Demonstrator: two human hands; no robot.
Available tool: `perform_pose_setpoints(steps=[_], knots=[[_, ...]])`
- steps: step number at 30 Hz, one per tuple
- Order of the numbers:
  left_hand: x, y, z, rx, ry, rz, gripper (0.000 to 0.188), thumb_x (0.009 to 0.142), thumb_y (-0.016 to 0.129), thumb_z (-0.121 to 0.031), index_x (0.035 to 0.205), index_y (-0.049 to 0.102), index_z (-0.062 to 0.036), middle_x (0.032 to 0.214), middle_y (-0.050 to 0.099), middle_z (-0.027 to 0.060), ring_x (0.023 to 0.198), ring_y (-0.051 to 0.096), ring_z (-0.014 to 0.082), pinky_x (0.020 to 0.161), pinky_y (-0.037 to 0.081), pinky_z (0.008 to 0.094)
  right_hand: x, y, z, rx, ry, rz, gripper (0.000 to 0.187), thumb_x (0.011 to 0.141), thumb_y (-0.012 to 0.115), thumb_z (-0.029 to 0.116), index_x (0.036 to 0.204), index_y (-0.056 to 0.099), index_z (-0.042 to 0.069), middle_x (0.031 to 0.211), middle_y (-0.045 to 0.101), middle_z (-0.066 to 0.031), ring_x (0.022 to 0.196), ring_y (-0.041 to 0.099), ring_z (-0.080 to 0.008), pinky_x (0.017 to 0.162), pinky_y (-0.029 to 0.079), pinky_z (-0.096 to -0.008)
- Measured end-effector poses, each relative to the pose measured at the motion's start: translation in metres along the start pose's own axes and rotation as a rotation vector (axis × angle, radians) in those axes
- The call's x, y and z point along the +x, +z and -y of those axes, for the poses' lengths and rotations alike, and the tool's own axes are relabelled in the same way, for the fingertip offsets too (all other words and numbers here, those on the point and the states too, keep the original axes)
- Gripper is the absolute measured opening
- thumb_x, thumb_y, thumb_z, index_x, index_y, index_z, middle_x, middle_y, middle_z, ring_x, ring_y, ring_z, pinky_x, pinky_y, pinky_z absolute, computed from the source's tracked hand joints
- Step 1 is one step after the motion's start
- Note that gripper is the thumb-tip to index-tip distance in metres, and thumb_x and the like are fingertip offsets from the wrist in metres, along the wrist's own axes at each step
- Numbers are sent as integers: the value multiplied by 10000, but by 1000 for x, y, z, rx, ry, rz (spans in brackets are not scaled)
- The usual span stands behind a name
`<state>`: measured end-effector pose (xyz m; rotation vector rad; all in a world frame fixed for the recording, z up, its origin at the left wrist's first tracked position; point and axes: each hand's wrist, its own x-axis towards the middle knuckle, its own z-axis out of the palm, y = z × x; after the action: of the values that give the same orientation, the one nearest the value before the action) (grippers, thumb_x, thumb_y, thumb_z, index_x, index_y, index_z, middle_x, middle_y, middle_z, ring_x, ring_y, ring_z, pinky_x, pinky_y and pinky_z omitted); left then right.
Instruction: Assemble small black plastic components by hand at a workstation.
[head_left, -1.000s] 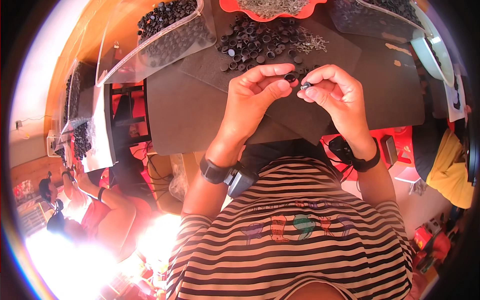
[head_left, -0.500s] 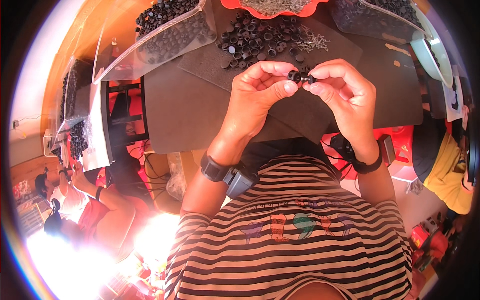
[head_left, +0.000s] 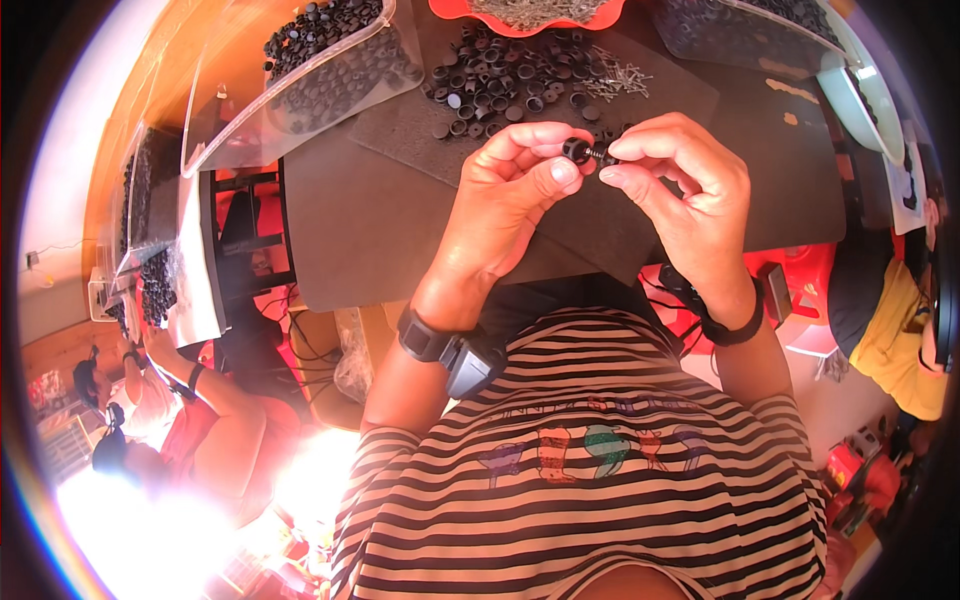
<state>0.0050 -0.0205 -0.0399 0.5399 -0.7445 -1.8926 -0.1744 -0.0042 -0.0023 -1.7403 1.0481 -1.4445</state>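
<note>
My left hand (head_left: 505, 200) pinches a small round black plastic cap (head_left: 574, 150) between thumb and fingertips. Opposite it, my right hand (head_left: 695, 190) grips a small black piece (head_left: 608, 158), mostly covered by the fingertips. A short metal screw (head_left: 593, 153) spans the gap between the two parts, pointing at the cap; how far it reaches in I cannot tell. Both hands are raised above the dark table mat (head_left: 610, 230). Just beyond them lies a loose heap of black caps (head_left: 490, 75), with a small pile of screws (head_left: 620, 75) at its right.
A red scalloped bowl of screws (head_left: 530, 28) stands at the far edge. Clear bins of black parts flank it, one at the left (head_left: 345, 85) and one at the right (head_left: 735, 45). A pale green bowl (head_left: 858, 110) sits far right. Other people work at both sides.
The right fingers have shifted slightly left and curled differently around their piece. The cap in my left hand has tilted a little, and the screw shows at a changed angle.
</note>
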Motion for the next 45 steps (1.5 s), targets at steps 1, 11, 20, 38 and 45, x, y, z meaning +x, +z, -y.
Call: perform_pose_setpoints(steps=[1, 11, 20, 38, 45], knots=[[0, 0, 0, 1, -2, 0, 256, 839, 650, 21, 1077, 607, -63, 1107, 630, 118, 975, 624, 182, 845, 526, 286, 0, 0, 0, 8, -6, 8, 143, 744, 689, -102, 869, 641, -51, 856, 631, -97, 769, 644, -146, 665, 559, -247], [-1, 0, 4, -43, -20, 11, 247, 847, 635, 30, 1071, 605, -72, 1124, 623, 118, 977, 615, 157, 854, 523, 287, 0, 1, -2, 7, -17, 17, 145, 732, 694, -99, 854, 652, -34, 831, 635, -88, 743, 638, -142, 621, 547, -242], [-3, -1, 4, -28, -22, 18, 239, 836, 646, 34, 1048, 612, -71, 1130, 621, 123, 988, 606, 152, 865, 515, 289, -1, 2, -2, -25, -23, 16, 140, 727, 701, -92, 839, 656, -22, 818, 645, -83, 729, 642, -141, 603, 547, -248], [-5, -1, 6, 113, 10, 15, 222, 808, 679, 35, 1018, 625, -13, 1049, 651, 111, 902, 606, 126, 824, 514, 277, -3, -6, -5, 186, 301, 128, 94, 762, 724, -8, 797, 638, -23, 771, 629, -38, 704, 635, -91, 600, 503, -210], [-8, 1, 8, 58, -26, 31, 229, 826, 671, 14, 1049, 626, -14, 1021, 656, 116, 864, 623, 136, 789, 531, 271, -3, -9, -13, 374, 379, 215, 174, 768, 734, 27, 891, 617, -4, 844, 609, -24, 765, 617, -92, 679, 510, -223]])
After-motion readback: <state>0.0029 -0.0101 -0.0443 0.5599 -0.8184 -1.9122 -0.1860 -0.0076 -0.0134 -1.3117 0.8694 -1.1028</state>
